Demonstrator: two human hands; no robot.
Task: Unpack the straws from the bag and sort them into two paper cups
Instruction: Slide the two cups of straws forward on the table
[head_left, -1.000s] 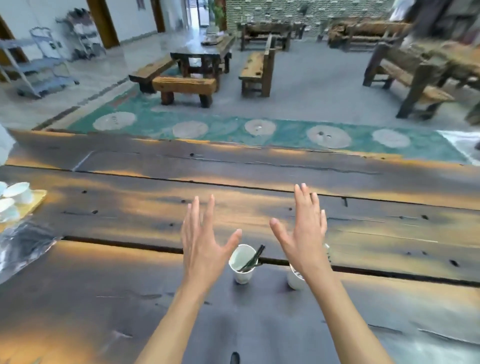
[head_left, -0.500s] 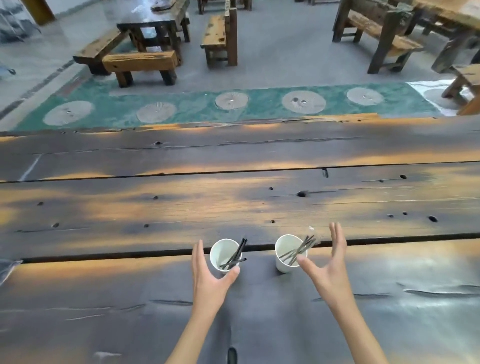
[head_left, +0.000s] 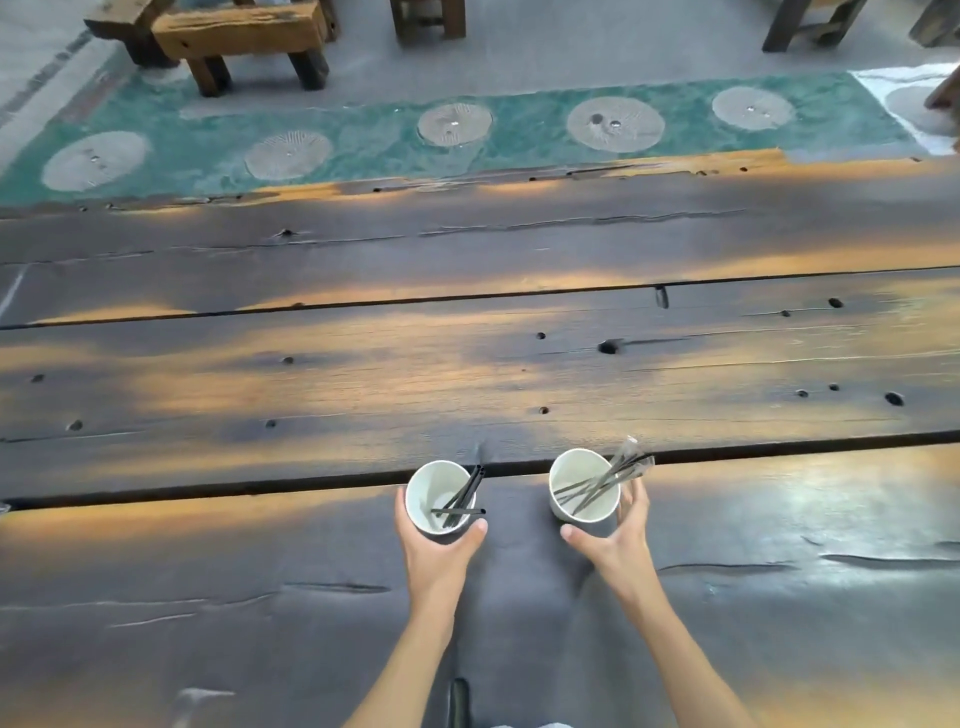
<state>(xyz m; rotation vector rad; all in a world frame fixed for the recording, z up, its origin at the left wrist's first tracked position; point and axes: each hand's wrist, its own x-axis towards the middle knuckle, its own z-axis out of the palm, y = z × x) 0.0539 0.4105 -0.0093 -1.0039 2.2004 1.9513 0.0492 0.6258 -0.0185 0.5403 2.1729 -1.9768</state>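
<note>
Two white paper cups stand side by side on the dark wooden table, near its front. The left cup (head_left: 434, 499) holds a few black straws (head_left: 465, 496). The right cup (head_left: 582, 491) holds several black straws (head_left: 597, 486), some still in clear wrappers that stick out past its far rim. My left hand (head_left: 434, 551) wraps around the left cup from the near side. Around the right cup curls my right hand (head_left: 615, 535), thumb in front and fingers on its right side. The bag is not in view.
The long plank table (head_left: 467, 374) stretches far ahead and to both sides, with a dark gap running just behind the cups. Beyond its far edge lie a green floor strip (head_left: 363, 140) and wooden benches (head_left: 239, 36).
Both hands dropped from raised and open to the table and closed in on the cups. The view tilted down, and the saucers and foil at the left went out of frame.
</note>
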